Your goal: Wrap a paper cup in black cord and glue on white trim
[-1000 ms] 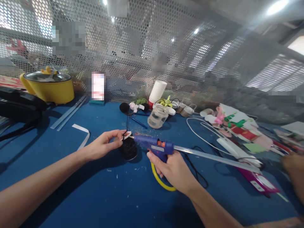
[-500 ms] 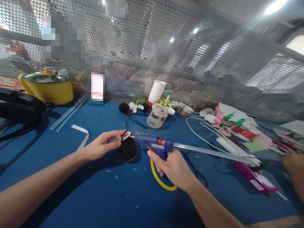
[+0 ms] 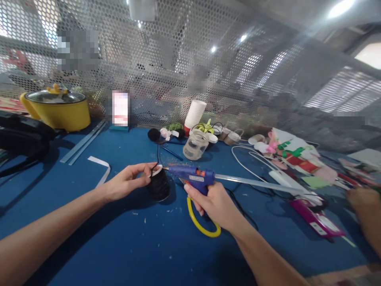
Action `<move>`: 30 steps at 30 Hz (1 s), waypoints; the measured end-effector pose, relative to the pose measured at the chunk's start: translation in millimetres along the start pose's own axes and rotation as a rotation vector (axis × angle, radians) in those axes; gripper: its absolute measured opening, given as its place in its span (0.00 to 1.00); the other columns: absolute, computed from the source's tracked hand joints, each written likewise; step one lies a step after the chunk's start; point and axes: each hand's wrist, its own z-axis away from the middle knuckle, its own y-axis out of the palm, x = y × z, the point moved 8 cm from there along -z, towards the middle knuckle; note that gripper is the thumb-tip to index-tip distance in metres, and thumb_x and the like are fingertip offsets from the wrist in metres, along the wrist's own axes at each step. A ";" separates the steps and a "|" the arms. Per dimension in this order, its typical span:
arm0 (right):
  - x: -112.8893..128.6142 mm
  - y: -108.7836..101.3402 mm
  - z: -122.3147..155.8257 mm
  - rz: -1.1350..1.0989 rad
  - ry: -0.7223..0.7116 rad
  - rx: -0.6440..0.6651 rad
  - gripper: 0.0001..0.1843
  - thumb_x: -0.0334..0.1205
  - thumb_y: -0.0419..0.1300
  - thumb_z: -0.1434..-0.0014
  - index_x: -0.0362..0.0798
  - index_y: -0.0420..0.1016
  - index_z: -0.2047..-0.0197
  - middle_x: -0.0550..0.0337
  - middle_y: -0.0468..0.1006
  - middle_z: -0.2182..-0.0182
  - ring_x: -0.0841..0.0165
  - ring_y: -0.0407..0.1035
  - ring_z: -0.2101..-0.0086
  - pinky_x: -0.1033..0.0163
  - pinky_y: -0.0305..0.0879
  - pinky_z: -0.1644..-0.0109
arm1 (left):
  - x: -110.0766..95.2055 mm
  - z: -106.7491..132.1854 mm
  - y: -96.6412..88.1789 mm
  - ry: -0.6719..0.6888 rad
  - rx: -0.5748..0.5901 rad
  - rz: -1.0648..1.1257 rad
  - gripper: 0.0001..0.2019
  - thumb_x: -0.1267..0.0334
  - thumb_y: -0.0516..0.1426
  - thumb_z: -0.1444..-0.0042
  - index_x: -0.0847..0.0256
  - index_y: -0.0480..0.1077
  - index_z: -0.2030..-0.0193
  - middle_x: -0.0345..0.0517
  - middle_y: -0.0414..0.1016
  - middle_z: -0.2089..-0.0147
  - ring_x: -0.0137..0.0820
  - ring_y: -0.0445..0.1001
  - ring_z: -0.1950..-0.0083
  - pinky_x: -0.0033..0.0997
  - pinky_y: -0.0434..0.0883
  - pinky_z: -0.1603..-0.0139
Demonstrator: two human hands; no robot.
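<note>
On the left I see one yellow pot (image 3: 67, 115) with a glass lid (image 3: 41, 96). To its right, a lit phone (image 3: 120, 107) stands in a teal holder (image 3: 119, 128), before a perforated metal screen (image 3: 166, 51). Farther right there is a clear jar (image 3: 195, 150), then a purple object (image 3: 306, 216).

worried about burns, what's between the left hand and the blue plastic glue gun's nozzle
In the head view, the white rim of a black-wrapped cup lies between left hand and nozzle.

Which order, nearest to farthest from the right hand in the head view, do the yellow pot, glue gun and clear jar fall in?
1. Glue gun: gripped in the right hand.
2. Clear jar: beyond the hand, slightly left.
3. Yellow pot: far off at back left.
</note>
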 end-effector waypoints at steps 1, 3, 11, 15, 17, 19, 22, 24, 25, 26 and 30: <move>0.3 0.2 0.9 -0.011 0.008 -0.001 0.20 0.51 0.51 0.45 0.47 0.61 0.82 0.67 0.61 0.90 0.74 0.59 0.87 0.68 0.61 0.79 | 0.1 0.1 -0.3 -0.003 -0.003 -0.005 0.08 0.61 0.55 0.48 0.61 0.62 0.74 0.52 0.70 0.48 0.41 0.50 0.35 0.45 0.48 0.40; 1.7 1.4 2.7 -0.039 0.014 0.003 0.18 0.51 0.52 0.46 0.46 0.63 0.78 0.68 0.60 0.90 0.74 0.59 0.87 0.68 0.60 0.80 | 0.3 0.1 -0.9 -0.009 -0.012 -0.012 0.08 0.61 0.55 0.48 0.60 0.62 0.74 0.52 0.70 0.48 0.42 0.51 0.36 0.45 0.48 0.40; -1.2 6.7 8.7 -0.063 0.087 0.017 0.16 0.52 0.53 0.48 0.46 0.65 0.69 0.70 0.60 0.88 0.73 0.59 0.86 0.68 0.60 0.81 | -0.4 0.0 -1.1 0.000 -0.019 -0.022 0.09 0.59 0.55 0.48 0.60 0.62 0.74 0.50 0.71 0.48 0.43 0.52 0.36 0.45 0.48 0.39; 2.5 13.8 11.0 -0.097 0.058 0.056 0.15 0.51 0.53 0.47 0.46 0.65 0.68 0.70 0.60 0.88 0.74 0.58 0.86 0.69 0.60 0.82 | -1.2 0.2 0.0 0.011 -0.011 -0.015 0.09 0.60 0.55 0.48 0.60 0.62 0.74 0.50 0.70 0.47 0.41 0.52 0.36 0.44 0.47 0.39; 3.8 15.9 11.6 -0.109 0.044 0.063 0.15 0.51 0.53 0.47 0.46 0.65 0.68 0.70 0.60 0.88 0.75 0.57 0.87 0.70 0.59 0.83 | -1.3 0.3 0.1 0.011 -0.012 -0.014 0.08 0.60 0.55 0.47 0.61 0.62 0.74 0.51 0.70 0.47 0.41 0.52 0.36 0.44 0.47 0.39; 3.3 15.6 11.7 -0.102 0.045 0.058 0.15 0.50 0.53 0.47 0.46 0.65 0.69 0.70 0.60 0.88 0.75 0.58 0.87 0.69 0.59 0.83 | -1.2 0.4 0.0 0.006 -0.014 -0.010 0.08 0.60 0.55 0.48 0.61 0.62 0.73 0.52 0.70 0.47 0.41 0.53 0.36 0.44 0.47 0.39; 0.0 10.3 10.4 -0.059 0.066 0.031 0.15 0.51 0.53 0.48 0.46 0.65 0.70 0.69 0.61 0.88 0.74 0.59 0.86 0.68 0.60 0.81 | -1.0 0.3 0.2 0.002 -0.013 0.000 0.09 0.60 0.55 0.48 0.61 0.62 0.74 0.52 0.70 0.47 0.41 0.52 0.36 0.45 0.47 0.39; -1.4 6.2 8.5 -0.042 0.067 0.024 0.15 0.51 0.53 0.47 0.46 0.65 0.72 0.69 0.61 0.89 0.73 0.59 0.87 0.68 0.60 0.81 | -0.9 0.2 0.2 0.003 -0.011 0.012 0.09 0.60 0.55 0.48 0.61 0.62 0.74 0.52 0.70 0.47 0.41 0.52 0.36 0.45 0.47 0.39; -0.9 4.3 7.2 -0.040 0.054 0.022 0.16 0.51 0.52 0.47 0.46 0.65 0.73 0.69 0.61 0.89 0.74 0.59 0.87 0.68 0.60 0.80 | -0.7 0.2 0.2 0.003 -0.011 0.021 0.09 0.60 0.55 0.48 0.61 0.62 0.74 0.53 0.70 0.47 0.41 0.52 0.36 0.45 0.47 0.39; 0.0 2.6 5.8 -0.037 0.036 0.022 0.16 0.51 0.52 0.46 0.47 0.64 0.75 0.68 0.61 0.90 0.74 0.59 0.87 0.67 0.61 0.80 | -0.4 0.2 0.0 0.001 -0.012 0.027 0.09 0.60 0.56 0.49 0.61 0.62 0.74 0.53 0.70 0.47 0.42 0.52 0.36 0.45 0.48 0.39; 0.4 -1.6 -0.2 -0.010 0.006 0.007 0.21 0.52 0.51 0.45 0.49 0.59 0.83 0.66 0.60 0.91 0.72 0.61 0.85 0.67 0.62 0.77 | 0.5 0.2 -0.8 -0.006 -0.018 0.031 0.09 0.59 0.56 0.50 0.61 0.62 0.74 0.52 0.70 0.47 0.43 0.51 0.35 0.47 0.47 0.39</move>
